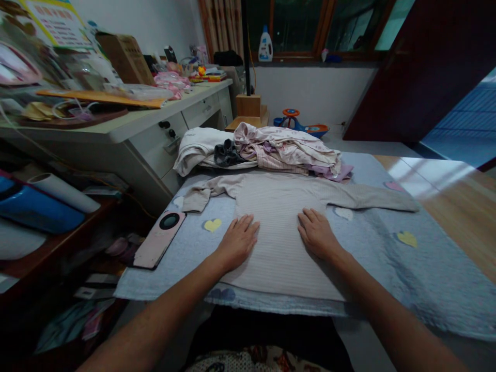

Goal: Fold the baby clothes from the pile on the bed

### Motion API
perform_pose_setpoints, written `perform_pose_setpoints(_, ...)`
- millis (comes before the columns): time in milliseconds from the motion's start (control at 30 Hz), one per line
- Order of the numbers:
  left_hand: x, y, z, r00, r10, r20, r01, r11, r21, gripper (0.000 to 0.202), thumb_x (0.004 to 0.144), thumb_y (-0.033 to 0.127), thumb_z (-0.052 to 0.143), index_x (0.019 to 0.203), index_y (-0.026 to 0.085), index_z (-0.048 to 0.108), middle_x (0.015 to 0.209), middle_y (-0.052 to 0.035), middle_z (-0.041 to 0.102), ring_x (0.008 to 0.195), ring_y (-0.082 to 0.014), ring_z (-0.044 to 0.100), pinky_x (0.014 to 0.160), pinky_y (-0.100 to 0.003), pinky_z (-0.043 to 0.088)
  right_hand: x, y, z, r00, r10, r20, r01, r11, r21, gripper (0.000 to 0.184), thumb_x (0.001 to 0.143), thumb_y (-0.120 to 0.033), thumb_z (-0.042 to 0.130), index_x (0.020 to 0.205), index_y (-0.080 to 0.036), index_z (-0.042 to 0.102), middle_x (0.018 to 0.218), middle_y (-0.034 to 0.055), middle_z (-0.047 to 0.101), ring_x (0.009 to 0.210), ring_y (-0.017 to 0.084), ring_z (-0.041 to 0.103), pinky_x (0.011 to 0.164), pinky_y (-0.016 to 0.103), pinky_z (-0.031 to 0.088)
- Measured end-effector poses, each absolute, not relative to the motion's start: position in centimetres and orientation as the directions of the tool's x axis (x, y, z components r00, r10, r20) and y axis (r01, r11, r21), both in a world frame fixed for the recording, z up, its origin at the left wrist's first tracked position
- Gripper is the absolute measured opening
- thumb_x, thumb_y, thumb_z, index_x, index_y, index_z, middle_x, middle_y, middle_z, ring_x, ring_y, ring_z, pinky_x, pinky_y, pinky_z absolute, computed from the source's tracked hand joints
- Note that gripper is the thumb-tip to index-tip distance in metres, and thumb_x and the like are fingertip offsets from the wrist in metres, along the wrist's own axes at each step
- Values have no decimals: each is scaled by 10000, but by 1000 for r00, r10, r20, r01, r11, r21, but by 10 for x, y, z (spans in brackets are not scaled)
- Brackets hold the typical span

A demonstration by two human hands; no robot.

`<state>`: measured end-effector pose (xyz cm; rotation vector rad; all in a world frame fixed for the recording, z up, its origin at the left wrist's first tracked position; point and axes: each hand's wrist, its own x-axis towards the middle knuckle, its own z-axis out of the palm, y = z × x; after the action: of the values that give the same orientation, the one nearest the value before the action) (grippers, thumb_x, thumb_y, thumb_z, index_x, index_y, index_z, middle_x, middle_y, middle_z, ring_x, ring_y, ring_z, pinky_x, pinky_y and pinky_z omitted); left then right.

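A pale striped long-sleeved garment (279, 243) lies flat and face-up on a blue quilted mat (194, 258), its sleeves spread to both sides. My left hand (237, 242) rests palm-down on the garment's left side, and my right hand (318, 233) presses on its right side. Neither hand grips the cloth. Behind the collar sits a heap of folded and crumpled clothes (271, 150), with a dark grey piece (227, 153) among them. A phone in a pink case (158, 240) lies on the mat to the left of my left hand.
A cluttered white desk with drawers (155, 139) runs along the left, with shelves (58, 243) below it. A wooden floor or tabletop (445, 206) borders the mat on the right. A child's ride-on toy (300, 124) stands beyond the mat.
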<state>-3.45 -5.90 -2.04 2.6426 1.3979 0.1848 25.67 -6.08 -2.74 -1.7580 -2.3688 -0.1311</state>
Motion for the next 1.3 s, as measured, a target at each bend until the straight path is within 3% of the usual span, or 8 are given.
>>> perform_pose_setpoints(100,-23,-70,-17,642,765,54,735,-634,241,431,1023,268,391,1437,194,485,1595,-112,376,1483,-233,317,1206,-446,265,233,-73,-24,-414,881,228,891,443,-94,336,959,-272,494,1236,-139,629,1431,183,536,1350,331,444,1118,481,365)
perform_pose_setpoints(300,-17,-79,-20,713,700,42,674,-700,237,616,967,511,517,1497,211,420,1612,-105,343,1494,-291,280,1212,-509,230,223,-81,-28,-466,844,267,831,521,-194,396,973,-313,506,1332,-163,581,1456,169,523,1341,309,463,1111,494,379)
perform_pose_setpoints(433,-24,-78,-23,706,698,117,662,-710,240,484,975,398,547,1417,204,518,1550,-128,441,1443,-295,369,1179,-514,295,242,-79,-30,-444,853,272,847,499,-183,399,981,-321,496,1330,-151,590,1446,168,533,1326,307,484,1112,484,390)
perform_pose_setpoints(600,-35,-85,-23,725,632,274,549,-770,325,230,949,177,558,1143,205,678,1333,-110,611,1219,-246,550,1041,-416,452,265,-82,-34,-407,870,277,869,463,-176,398,985,-306,480,1328,-143,597,1436,171,542,1320,310,495,1113,492,401)
perform_pose_setpoints(767,-42,-93,-15,757,625,190,535,-760,369,178,867,68,572,923,201,678,1039,-61,657,962,-212,586,857,-353,495,278,-86,-35,-373,873,314,873,445,-198,354,981,-266,460,1255,-130,638,1362,180,594,1257,304,543,1093,492,429)
perform_pose_setpoints(933,-37,-82,-7,735,657,169,582,-739,339,199,875,112,582,1045,192,648,1095,-81,638,1024,-228,573,906,-369,488,275,-77,-28,-396,878,268,862,456,-221,313,946,-221,469,1174,-166,676,1274,159,645,1179,291,587,1037,479,471)
perform_pose_setpoints(1067,-27,-64,-7,728,655,203,608,-754,249,347,921,262,619,1260,200,586,1361,-118,564,1249,-273,510,1067,-430,424,263,-63,-22,-406,879,250,862,459,-215,419,914,-249,526,1313,-141,597,1416,183,552,1301,305,509,1093,477,418)
perform_pose_setpoints(1300,-21,-26,-18,706,687,172,677,-726,122,425,967,414,560,1350,229,558,1437,-110,533,1311,-282,487,1101,-442,398,258,-26,-20,-420,891,173,884,445,-144,416,967,-352,490,1324,-161,585,1451,169,521,1342,303,468,1108,455,383)
